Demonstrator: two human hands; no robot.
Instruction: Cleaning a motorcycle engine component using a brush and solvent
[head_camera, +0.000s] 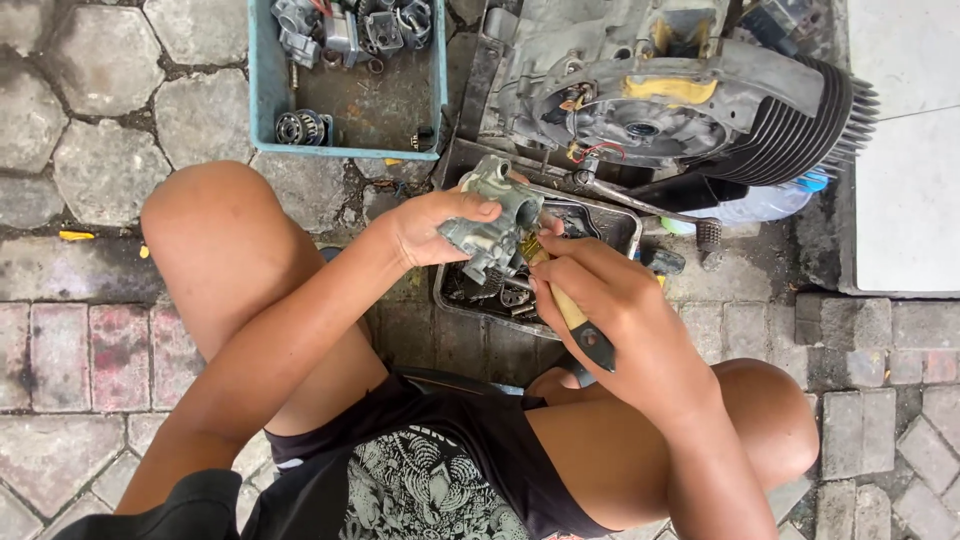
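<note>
My left hand (432, 222) grips a grey cast-metal carburetor body (492, 218), held up above a dark metal tray (622, 222). My right hand (592, 288) is closed around a tool with a yellow and black handle (578, 322); its tip meets the underside of the carburetor body, where a small brass part shows. Both hands are close together, over the tray's left half. My knees frame the scene on both sides.
A motorcycle engine (660, 95) with black cooling fins lies beyond the tray. A teal plastic bin (262, 90) at the upper left holds several small metal parts. The ground is stone and brick paving; a pale slab (905, 150) lies at right.
</note>
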